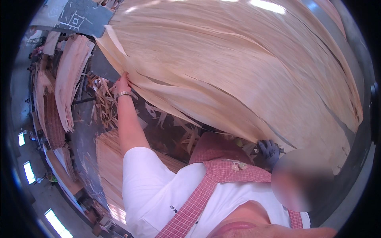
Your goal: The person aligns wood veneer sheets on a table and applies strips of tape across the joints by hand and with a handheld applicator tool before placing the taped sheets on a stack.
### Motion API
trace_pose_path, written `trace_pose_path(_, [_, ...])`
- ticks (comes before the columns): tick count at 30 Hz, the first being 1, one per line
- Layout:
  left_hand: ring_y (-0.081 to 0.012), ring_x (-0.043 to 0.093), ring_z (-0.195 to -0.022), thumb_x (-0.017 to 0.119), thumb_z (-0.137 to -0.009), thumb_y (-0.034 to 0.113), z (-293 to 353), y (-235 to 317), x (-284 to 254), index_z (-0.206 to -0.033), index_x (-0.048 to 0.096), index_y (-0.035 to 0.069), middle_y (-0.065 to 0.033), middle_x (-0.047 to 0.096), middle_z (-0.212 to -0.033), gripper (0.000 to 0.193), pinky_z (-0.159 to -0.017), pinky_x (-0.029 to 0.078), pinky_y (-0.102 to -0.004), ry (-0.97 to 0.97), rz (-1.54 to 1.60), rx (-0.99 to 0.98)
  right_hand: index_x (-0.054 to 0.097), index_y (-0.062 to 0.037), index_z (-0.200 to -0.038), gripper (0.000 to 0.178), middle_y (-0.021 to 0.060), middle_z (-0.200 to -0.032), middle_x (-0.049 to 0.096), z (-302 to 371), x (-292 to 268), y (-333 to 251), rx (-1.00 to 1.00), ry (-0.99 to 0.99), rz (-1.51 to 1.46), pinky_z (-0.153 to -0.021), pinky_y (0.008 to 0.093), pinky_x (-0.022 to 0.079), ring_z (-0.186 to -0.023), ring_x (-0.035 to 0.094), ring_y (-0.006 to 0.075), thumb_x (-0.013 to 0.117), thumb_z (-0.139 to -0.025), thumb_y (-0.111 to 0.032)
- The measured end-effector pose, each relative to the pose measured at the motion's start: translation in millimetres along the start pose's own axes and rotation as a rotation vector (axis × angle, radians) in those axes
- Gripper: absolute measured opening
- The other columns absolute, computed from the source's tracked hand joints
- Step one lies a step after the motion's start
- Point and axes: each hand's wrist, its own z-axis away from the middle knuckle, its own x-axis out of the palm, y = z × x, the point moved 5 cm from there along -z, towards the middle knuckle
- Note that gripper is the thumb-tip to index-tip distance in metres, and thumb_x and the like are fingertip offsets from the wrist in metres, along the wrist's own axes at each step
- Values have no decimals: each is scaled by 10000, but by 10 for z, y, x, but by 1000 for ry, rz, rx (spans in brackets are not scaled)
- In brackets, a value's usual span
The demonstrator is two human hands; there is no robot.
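Note:
A broad, pale wood veneer sheet (222,67), thin and wavy with several long splits, spreads over the work surface in front of me. My left hand (124,82), bare with a metal band at the wrist, reaches far forward and pinches the sheet's left edge. That edge lifts and curls beyond my fingers. Close to my body, my right hand (269,150) wears a dark glove and has its fingers curled at the sheet's near edge. A small dark piece shows beside the glove, too unclear to name. The right forearm is hidden behind a blurred patch.
Stacked veneer strips (73,75) stand at the left. Torn veneer scraps (106,99) lie below the sheet's edge, and another veneer pile (111,166) sits left of my body. A grey panel with white markings (85,16) is at the far left.

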Motion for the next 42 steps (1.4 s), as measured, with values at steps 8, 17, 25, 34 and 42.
trace_pose_path(8, [-318,686,-873,576,-811,137,60,-201,-301,-1069,617,-122,-181,674,-1041,368,-738,563,-422,388,8,25,614,-106,-1219,538,115,-1136,589,-39,18,20,41,21,58,-827,431,516,-1034,567,308,701,-703,-231])
trace_pose_path(17, [-343,662,-933,559,-816,136,409,-84,-277,-1122,541,-178,-240,635,-1122,439,-781,565,-459,476,104,-115,623,-117,-1200,485,104,-1106,592,-101,8,87,110,4,79,-796,433,526,-1017,572,298,678,-725,-201])
trace_pose_path(25, [-364,577,-1168,624,-864,352,982,495,47,-1378,445,-5,-226,539,-1335,650,-948,489,-501,674,-654,-37,615,-122,-1183,420,104,-1101,588,-153,23,48,138,64,66,-793,418,530,-1012,572,296,681,-778,-213])
trace_pose_path(34, [-397,347,-1398,573,-940,491,2052,274,1378,-1508,343,98,-238,382,-1500,727,-1097,315,-541,-14,-1296,738,569,-137,-1298,529,102,-1155,583,527,-176,163,275,217,-49,-796,404,530,-1060,569,286,677,-814,-320])
trace_pose_path(42, [-370,116,-1504,619,-869,548,5969,-385,2726,-1556,285,240,-163,172,-1624,824,-1159,116,-624,-908,-1046,1656,541,-152,-1340,470,146,-1366,517,1999,-9,2146,992,793,248,-858,445,527,-1158,518,361,640,-908,-309])
